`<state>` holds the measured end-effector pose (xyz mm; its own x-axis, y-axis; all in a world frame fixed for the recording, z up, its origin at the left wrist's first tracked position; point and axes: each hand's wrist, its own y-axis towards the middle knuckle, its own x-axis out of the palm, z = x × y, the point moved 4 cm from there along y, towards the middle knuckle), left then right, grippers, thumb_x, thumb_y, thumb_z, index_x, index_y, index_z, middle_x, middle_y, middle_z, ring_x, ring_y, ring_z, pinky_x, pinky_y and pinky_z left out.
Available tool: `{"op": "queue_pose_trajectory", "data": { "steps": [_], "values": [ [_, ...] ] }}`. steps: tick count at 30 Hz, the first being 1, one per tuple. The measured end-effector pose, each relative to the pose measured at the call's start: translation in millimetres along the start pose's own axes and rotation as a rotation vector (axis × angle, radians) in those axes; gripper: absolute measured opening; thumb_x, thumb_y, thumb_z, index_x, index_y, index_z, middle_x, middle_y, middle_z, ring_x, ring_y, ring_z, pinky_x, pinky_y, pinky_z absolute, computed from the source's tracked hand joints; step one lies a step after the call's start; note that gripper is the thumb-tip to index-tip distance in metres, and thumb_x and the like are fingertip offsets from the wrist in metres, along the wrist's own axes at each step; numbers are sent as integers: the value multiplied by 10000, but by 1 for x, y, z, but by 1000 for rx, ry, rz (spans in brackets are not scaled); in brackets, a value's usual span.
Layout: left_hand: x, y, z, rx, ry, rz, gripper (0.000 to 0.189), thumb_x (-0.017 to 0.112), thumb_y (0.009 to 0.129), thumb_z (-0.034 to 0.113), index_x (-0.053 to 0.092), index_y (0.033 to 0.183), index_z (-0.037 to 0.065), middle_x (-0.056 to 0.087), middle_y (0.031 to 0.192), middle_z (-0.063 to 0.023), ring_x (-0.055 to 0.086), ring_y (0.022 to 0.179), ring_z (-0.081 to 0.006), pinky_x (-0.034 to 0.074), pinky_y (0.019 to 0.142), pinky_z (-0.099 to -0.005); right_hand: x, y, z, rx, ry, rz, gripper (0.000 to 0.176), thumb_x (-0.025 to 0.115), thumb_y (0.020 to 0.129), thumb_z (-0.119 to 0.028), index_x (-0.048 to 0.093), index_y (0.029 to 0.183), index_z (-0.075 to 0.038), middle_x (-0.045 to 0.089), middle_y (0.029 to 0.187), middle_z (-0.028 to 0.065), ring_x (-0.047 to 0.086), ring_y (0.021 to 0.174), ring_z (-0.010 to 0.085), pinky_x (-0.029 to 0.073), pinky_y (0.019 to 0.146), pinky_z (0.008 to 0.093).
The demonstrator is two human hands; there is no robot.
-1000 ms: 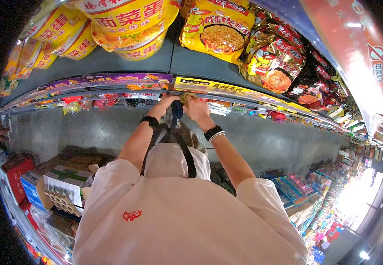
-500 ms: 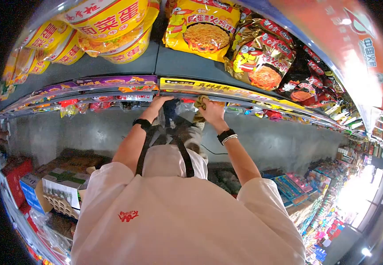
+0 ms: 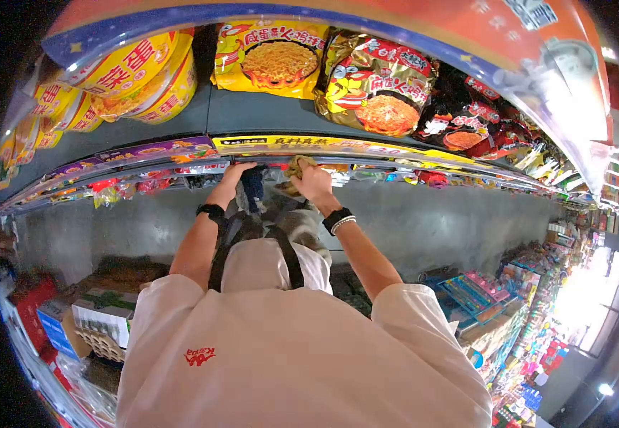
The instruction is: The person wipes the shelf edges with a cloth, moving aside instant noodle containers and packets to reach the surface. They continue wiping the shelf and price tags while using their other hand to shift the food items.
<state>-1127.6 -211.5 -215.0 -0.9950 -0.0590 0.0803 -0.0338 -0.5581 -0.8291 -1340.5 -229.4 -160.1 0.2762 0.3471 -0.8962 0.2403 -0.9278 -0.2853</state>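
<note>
My right hand (image 3: 314,184) is closed around a crumpled yellow-brown cloth (image 3: 299,168), held at the front edge of the shelf (image 3: 266,118). A dark band and a pale beaded bracelet circle that wrist. To its left, my left hand (image 3: 232,180) rests by the same edge with its fingers stretched out toward the right, a black watch (image 3: 212,211) on the wrist. Just above both hands runs a yellow label strip (image 3: 281,145). A dark blue thing (image 3: 253,191) hangs in view between the hands.
Yellow noodle tubs (image 3: 134,78) stand on the shelf's left, with a yellow noodle bag (image 3: 270,60) and a gold noodle bag (image 3: 377,89) further right. An orange and blue header panel (image 3: 395,21) overhangs them. Cartons (image 3: 102,321) and a blue-pink stack (image 3: 473,296) lie behind me.
The view has shifted, bringing the header panel further into sight. Both hands, with the cloth still in the right one, have moved slightly right along the shelf edge.
</note>
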Motion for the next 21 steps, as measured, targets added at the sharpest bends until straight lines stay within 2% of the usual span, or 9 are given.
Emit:
{"op": "queue_pose_trajectory", "data": {
  "steps": [2, 5, 6, 11, 15, 16, 19, 21],
  "values": [
    [-10, 35, -20, 68, -43, -95, 790, 705, 633, 400, 388, 1248, 19, 233, 1377, -149, 195, 1266, -297, 161, 976, -457, -4, -3, 12, -6, -36, -34, 406, 558, 710, -379, 486, 1020, -128, 604, 727, 164, 599, 697, 334, 484, 608, 431],
    [-8, 27, -15, 39, -4, -45, 750, 696, 643, 396, 416, 1231, 24, 252, 1368, -148, 197, 1264, -295, 159, 972, -463, -16, -13, 42, -20, -63, 20, 434, 561, 703, -381, 498, 1062, -145, 610, 738, 165, 600, 712, 333, 484, 614, 435],
    [-13, 49, -28, 27, -73, -82, 717, 692, 650, 389, 439, 1218, 31, 260, 1364, -150, 193, 1266, -290, 159, 970, -463, -18, -14, 55, 31, -89, -19, 450, 562, 703, -384, 501, 1083, -152, 612, 770, 170, 601, 727, 330, 484, 622, 435],
    [-10, 37, -22, 22, -71, -83, 717, 695, 647, 386, 442, 1215, 29, 269, 1358, -155, 214, 1257, -287, 166, 974, -442, -32, -25, 127, 158, -131, -51, 464, 559, 704, -387, 515, 1109, -167, 613, 847, 182, 600, 769, 326, 483, 647, 438],
    [-13, 47, -27, 15, -97, -71, 715, 697, 644, 383, 443, 1211, 28, 287, 1351, -150, 226, 1250, -279, 172, 978, -416, -59, -38, 164, 199, -115, 56, 441, 555, 704, -374, 527, 1080, -144, 613, 866, 175, 598, 771, 331, 481, 650, 441],
    [-14, 50, -29, 15, -97, -73, 715, 697, 644, 383, 443, 1211, 28, 287, 1351, -150, 226, 1250, -279, 172, 978, -416, -62, -40, 169, 233, -92, 110, 425, 553, 705, -369, 535, 1058, -133, 614, 863, 171, 598, 769, 333, 481, 645, 443],
    [-14, 59, -34, -8, -113, -110, 735, 697, 644, 385, 425, 1224, 24, 284, 1352, -151, 211, 1258, -276, 160, 982, -435, -38, -32, 175, 264, -184, 78, 410, 548, 706, -370, 530, 1020, -106, 612, 874, 167, 597, 763, 335, 481, 634, 444],
    [-14, 62, -37, 17, -158, -149, 743, 688, 652, 389, 409, 1239, 29, 259, 1364, -158, 192, 1267, -284, 150, 981, -461, -26, -30, 150, 192, -154, 68, 433, 542, 710, -377, 498, 1025, -84, 610, 836, 181, 594, 757, 345, 479, 626, 448]
  ]
}}
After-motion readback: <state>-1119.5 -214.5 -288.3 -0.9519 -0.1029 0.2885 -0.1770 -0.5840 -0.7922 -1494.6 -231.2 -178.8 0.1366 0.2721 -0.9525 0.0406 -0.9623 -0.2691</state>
